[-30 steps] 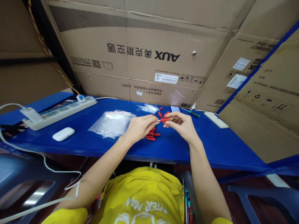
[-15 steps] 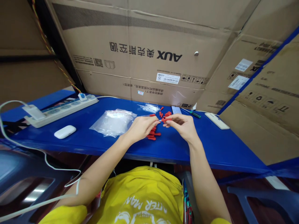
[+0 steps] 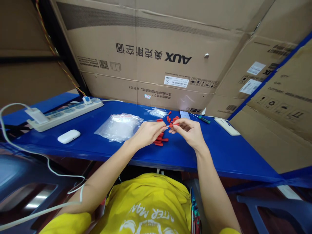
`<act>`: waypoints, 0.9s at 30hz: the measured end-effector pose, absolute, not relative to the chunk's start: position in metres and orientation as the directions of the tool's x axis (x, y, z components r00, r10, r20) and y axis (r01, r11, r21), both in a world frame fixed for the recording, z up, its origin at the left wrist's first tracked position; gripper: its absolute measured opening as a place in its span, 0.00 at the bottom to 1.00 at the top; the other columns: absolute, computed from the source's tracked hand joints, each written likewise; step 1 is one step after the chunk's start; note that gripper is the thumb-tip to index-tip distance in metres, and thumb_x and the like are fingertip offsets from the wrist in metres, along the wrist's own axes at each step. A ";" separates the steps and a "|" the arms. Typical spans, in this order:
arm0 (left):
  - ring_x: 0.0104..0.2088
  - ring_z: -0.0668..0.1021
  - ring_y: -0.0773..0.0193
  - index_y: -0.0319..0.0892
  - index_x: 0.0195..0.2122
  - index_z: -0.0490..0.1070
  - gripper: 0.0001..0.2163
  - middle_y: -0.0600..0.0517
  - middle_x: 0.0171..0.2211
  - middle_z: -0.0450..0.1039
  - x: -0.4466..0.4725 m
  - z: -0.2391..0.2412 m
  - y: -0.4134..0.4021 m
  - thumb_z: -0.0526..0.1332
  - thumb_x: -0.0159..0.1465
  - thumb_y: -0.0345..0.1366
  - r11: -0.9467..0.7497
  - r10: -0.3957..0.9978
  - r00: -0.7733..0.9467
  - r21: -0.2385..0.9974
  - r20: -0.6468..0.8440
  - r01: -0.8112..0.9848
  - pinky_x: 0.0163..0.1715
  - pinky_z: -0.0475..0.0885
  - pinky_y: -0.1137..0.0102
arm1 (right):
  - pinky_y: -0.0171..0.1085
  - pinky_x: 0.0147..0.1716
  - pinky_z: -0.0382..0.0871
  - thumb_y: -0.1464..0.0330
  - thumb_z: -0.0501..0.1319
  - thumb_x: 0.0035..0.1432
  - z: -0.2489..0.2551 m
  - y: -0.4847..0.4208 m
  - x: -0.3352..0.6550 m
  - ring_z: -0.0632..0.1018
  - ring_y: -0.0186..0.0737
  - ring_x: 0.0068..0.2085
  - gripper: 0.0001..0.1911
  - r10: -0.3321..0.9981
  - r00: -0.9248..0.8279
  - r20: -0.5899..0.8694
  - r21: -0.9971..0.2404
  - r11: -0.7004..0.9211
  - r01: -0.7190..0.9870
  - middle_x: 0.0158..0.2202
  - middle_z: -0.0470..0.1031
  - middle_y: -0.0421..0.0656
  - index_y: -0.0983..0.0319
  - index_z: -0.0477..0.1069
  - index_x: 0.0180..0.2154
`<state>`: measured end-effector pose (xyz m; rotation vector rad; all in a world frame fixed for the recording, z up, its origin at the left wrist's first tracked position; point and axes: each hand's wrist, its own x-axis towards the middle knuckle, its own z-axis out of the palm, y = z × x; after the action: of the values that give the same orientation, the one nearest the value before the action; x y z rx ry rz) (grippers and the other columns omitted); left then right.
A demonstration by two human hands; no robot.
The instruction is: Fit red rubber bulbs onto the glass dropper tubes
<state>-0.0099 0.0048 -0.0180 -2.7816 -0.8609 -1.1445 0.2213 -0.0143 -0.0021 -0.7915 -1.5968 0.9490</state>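
Note:
Both my hands meet over the blue table (image 3: 234, 152). My left hand (image 3: 147, 132) is closed in a pinch on a thin clear stick with a red cap at its far end (image 3: 159, 120). My right hand (image 3: 188, 131) pinches a small red cap (image 3: 174, 124), held tip to tip against what the left hand holds. A heap of small red caps (image 3: 160, 140) lies on the table just under and between the hands. More red caps (image 3: 170, 117) lie scattered behind the hands.
A pile of clear plastic bags (image 3: 118, 127) lies left of the hands, clear sticks (image 3: 156, 112) behind. A white earbud case (image 3: 68, 136), a power strip (image 3: 63, 111) with charger and cable, a green screwdriver (image 3: 204, 120) and a white remote (image 3: 226, 126) lie about. Cardboard boxes (image 3: 151, 55) wall the back and right.
The hands keep the same pinch with only slight shifts of the fingers. The view has drifted a little, so everything sits slightly to the right.

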 end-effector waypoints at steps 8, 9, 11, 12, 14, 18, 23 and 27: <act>0.29 0.78 0.63 0.42 0.39 0.73 0.18 0.51 0.30 0.78 -0.009 -0.017 0.003 0.48 0.81 0.41 -0.859 0.472 0.604 0.180 0.642 0.479 0.31 0.65 0.70 | 0.45 0.40 0.88 0.54 0.77 0.58 0.000 -0.016 0.223 0.89 0.47 0.35 0.17 0.883 -0.253 0.396 -0.909 0.416 0.030 0.34 0.87 0.44 0.60 0.80 0.37; 0.29 0.78 0.63 0.42 0.38 0.73 0.18 0.51 0.30 0.78 -0.010 -0.017 0.003 0.48 0.81 0.41 -0.859 0.473 0.607 0.181 0.639 0.479 0.31 0.65 0.71 | 0.45 0.40 0.88 0.54 0.77 0.58 0.000 -0.016 0.223 0.89 0.47 0.35 0.17 0.885 -0.254 0.391 -0.911 0.412 0.032 0.33 0.87 0.44 0.60 0.80 0.37; 0.29 0.78 0.63 0.42 0.38 0.73 0.18 0.51 0.30 0.78 -0.010 -0.017 0.003 0.48 0.81 0.41 -0.857 0.478 0.616 0.180 0.626 0.482 0.30 0.64 0.71 | 0.45 0.40 0.88 0.54 0.77 0.57 0.001 -0.017 0.223 0.89 0.48 0.36 0.18 0.888 -0.256 0.383 -0.914 0.404 0.035 0.33 0.86 0.44 0.60 0.80 0.37; 0.29 0.79 0.63 0.42 0.38 0.73 0.18 0.51 0.30 0.78 -0.010 -0.017 0.002 0.48 0.81 0.41 -0.857 0.481 0.621 0.180 0.619 0.484 0.30 0.64 0.71 | 0.45 0.40 0.88 0.54 0.77 0.57 0.001 -0.017 0.223 0.89 0.48 0.36 0.18 0.888 -0.259 0.379 -0.915 0.401 0.036 0.33 0.86 0.44 0.60 0.80 0.37; 0.29 0.79 0.63 0.42 0.39 0.73 0.18 0.51 0.30 0.78 -0.010 -0.017 0.002 0.48 0.81 0.40 -0.857 0.484 0.630 0.183 0.608 0.482 0.30 0.64 0.71 | 0.45 0.40 0.89 0.54 0.77 0.57 0.002 -0.018 0.223 0.89 0.48 0.35 0.18 0.889 -0.262 0.376 -0.917 0.398 0.036 0.33 0.86 0.44 0.60 0.80 0.36; 0.29 0.78 0.63 0.42 0.38 0.73 0.18 0.51 0.30 0.78 -0.009 -0.018 0.002 0.48 0.81 0.40 -0.856 0.492 0.628 0.204 0.603 0.475 0.31 0.65 0.71 | 0.44 0.40 0.89 0.54 0.78 0.56 0.002 -0.018 0.224 0.89 0.47 0.35 0.18 0.893 -0.263 0.365 -0.922 0.386 0.031 0.33 0.86 0.44 0.60 0.81 0.36; 0.30 0.79 0.62 0.42 0.39 0.73 0.17 0.51 0.30 0.78 -0.008 -0.020 0.004 0.48 0.81 0.40 -0.856 0.492 0.625 0.206 0.606 0.474 0.31 0.65 0.70 | 0.45 0.40 0.88 0.53 0.77 0.57 0.002 -0.018 0.223 0.89 0.47 0.35 0.18 0.889 -0.268 0.371 -0.917 0.396 0.043 0.34 0.86 0.44 0.60 0.81 0.37; 0.30 0.78 0.62 0.43 0.39 0.73 0.17 0.51 0.30 0.77 -0.010 -0.021 0.005 0.48 0.80 0.40 -0.857 0.496 0.622 0.227 0.606 0.462 0.32 0.65 0.70 | 0.47 0.42 0.88 0.52 0.76 0.58 0.001 -0.017 0.224 0.89 0.49 0.37 0.18 0.888 -0.278 0.366 -0.916 0.397 0.062 0.34 0.86 0.45 0.60 0.80 0.37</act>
<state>-0.0099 0.0048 -0.0205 -2.8735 -0.8487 -1.0979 0.2238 -0.0172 0.0006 -0.8511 -1.6481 1.0284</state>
